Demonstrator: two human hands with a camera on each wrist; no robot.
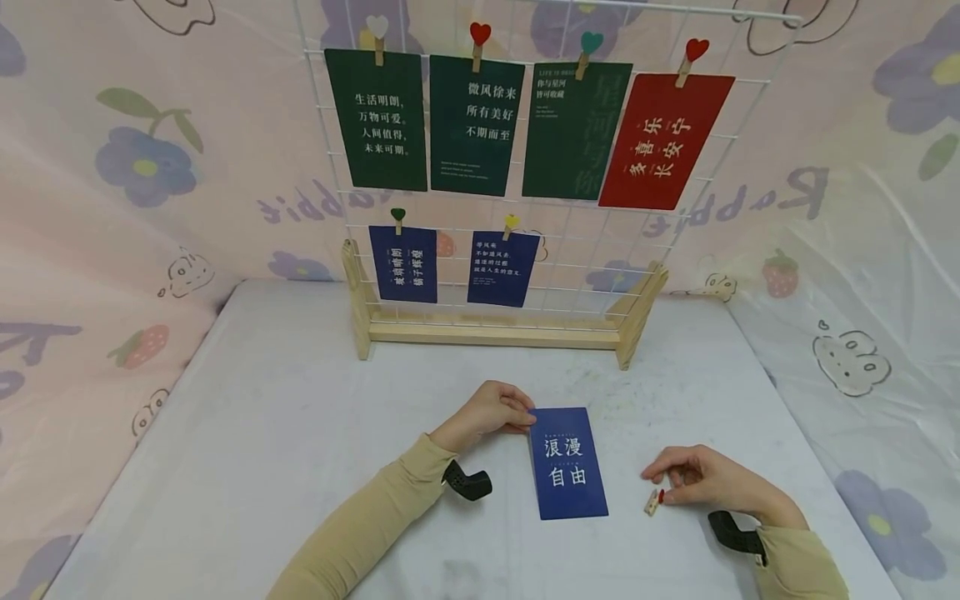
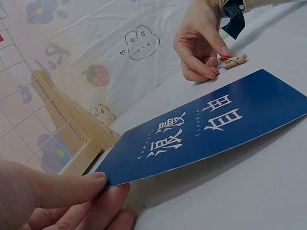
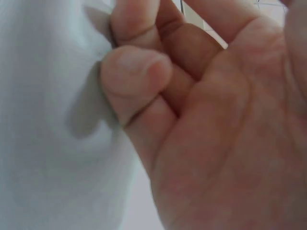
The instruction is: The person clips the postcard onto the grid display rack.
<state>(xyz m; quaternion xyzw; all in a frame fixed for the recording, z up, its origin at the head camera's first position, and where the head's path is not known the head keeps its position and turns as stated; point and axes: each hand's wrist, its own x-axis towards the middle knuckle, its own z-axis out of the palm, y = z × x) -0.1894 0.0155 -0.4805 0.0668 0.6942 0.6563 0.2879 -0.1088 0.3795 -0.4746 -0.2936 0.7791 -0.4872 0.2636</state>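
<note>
Your left hand (image 1: pixel 491 412) pinches the top corner of the blue card (image 1: pixel 568 462), tilting that edge off the white table (image 1: pixel 262 433), probably to get a finger beneath it. Your right hand (image 1: pixel 701 477) nips a small wooden clip (image 1: pixel 654 501) just right of the card, below the wire grid (image 1: pixel 525 275).
</note>
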